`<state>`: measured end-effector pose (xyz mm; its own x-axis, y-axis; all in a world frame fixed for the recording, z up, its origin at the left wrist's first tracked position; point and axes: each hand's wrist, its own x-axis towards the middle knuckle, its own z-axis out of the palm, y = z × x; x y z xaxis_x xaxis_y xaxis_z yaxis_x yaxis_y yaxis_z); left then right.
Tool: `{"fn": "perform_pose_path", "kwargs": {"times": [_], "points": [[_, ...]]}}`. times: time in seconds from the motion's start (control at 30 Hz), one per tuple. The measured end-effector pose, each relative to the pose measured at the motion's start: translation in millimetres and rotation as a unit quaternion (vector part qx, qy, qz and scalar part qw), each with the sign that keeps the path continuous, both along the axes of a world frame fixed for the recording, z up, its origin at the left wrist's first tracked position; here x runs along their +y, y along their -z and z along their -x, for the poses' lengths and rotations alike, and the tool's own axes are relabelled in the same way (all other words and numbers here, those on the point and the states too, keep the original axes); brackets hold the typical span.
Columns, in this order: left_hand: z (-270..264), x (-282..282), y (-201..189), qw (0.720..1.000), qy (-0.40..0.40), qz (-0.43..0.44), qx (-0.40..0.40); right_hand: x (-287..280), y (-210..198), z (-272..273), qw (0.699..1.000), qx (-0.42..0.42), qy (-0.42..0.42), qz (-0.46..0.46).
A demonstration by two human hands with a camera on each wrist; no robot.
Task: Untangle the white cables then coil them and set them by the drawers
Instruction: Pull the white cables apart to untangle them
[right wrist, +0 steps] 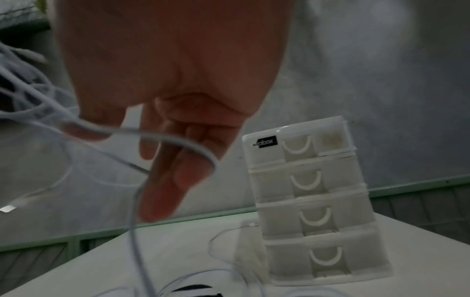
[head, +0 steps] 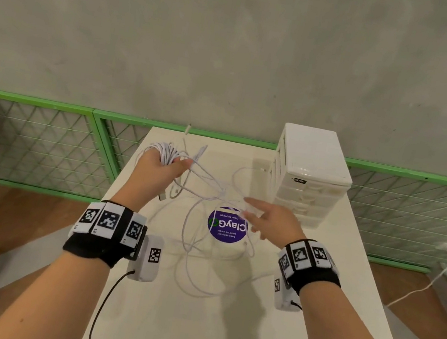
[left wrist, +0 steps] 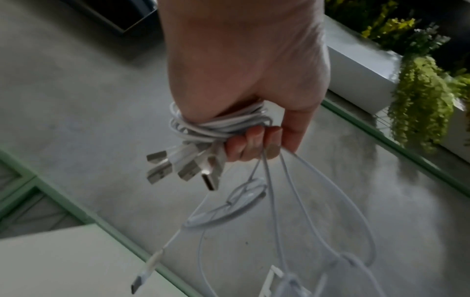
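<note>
While left hand (head: 161, 170) fingers clench coiled white cables (head: 167, 152), strands trail rightward; right hand (head: 272, 220) fingers extended, loose.

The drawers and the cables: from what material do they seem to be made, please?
The drawers: probably plastic, milky and half-clear on the fronts, with glossy white moulded handles and a smooth white top.

The cables: flexible white sheath, likely rubbery plastic with a soft sheen; it bends into tight loops in the left hand. The plugs look like bright metal with white plastic bodies.
</note>
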<state>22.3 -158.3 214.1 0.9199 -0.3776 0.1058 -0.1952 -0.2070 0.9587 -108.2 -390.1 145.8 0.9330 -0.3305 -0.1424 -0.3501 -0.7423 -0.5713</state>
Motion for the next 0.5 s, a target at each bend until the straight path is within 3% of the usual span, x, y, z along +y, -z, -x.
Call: {"fn": "perform_pose_path", "kwargs": {"times": [0.07, 0.2, 0.27, 0.37, 0.43, 0.5], "points": [[5.8, -2.1, -0.5, 1.0, 0.015, -0.013, 0.001, 4.5, 6.7, -6.9, 0.999, 0.038, -0.001, 0.008], [5.5, 1.8, 2.3, 0.996, -0.032, -0.075, -0.038, -0.7, 15.4, -6.5, 0.991, -0.029, 0.126, -0.033], [1.1, 8.2, 3.9, 0.992, -0.057, -0.093, -0.059, -12.1, 19.2, -0.8, 0.964, -0.04, 0.242, -0.101], [-6.2, 16.2, 4.1, 0.991, -0.09, -0.091, -0.044, -31.0, 30.0, 9.2, 0.908, 0.022, 0.37, -0.197], [-4.0, 13.2, 4.0, 0.992, -0.071, -0.097, -0.043, -36.7, 36.0, 12.0, 0.927, 0.087, 0.339, -0.132], [2.2, 5.0, 2.8, 0.993, -0.045, -0.089, -0.055, -29.2, 34.4, 9.4, 0.952, 0.092, 0.286, -0.062]]}}
